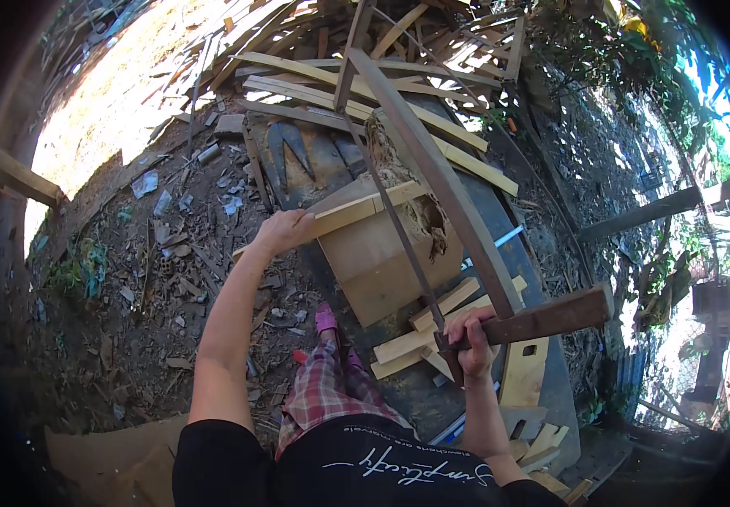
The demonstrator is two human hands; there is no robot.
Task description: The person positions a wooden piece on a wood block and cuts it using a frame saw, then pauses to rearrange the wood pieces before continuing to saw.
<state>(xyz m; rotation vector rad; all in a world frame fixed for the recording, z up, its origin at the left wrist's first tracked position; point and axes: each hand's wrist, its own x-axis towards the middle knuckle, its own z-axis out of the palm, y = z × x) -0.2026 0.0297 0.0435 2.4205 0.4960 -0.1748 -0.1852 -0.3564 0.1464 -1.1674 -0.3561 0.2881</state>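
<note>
My left hand (285, 231) is closed around a light wooden strip (350, 216), pressing it down on a tan wooden block (382, 269). My right hand (473, 345) grips a large wooden frame saw (443, 179) by its near end, at the dark end piece. The saw's narrow blade (400, 230) crosses the strip near its right end and appears to touch it. A dark line crosses the strip just left of the blade. Beside the block is a rough, hollowed piece of wood (434, 221), partly hidden behind the saw frame.
Short cut wooden pieces (407, 345) lie on the bench (551, 363) near my right hand. A dark V-shaped tool (289, 152) rests at its far left. Long slats (458, 156) cross the far end. Debris covers the ground (171, 279) at left. A wooden rail (669, 207) is at right.
</note>
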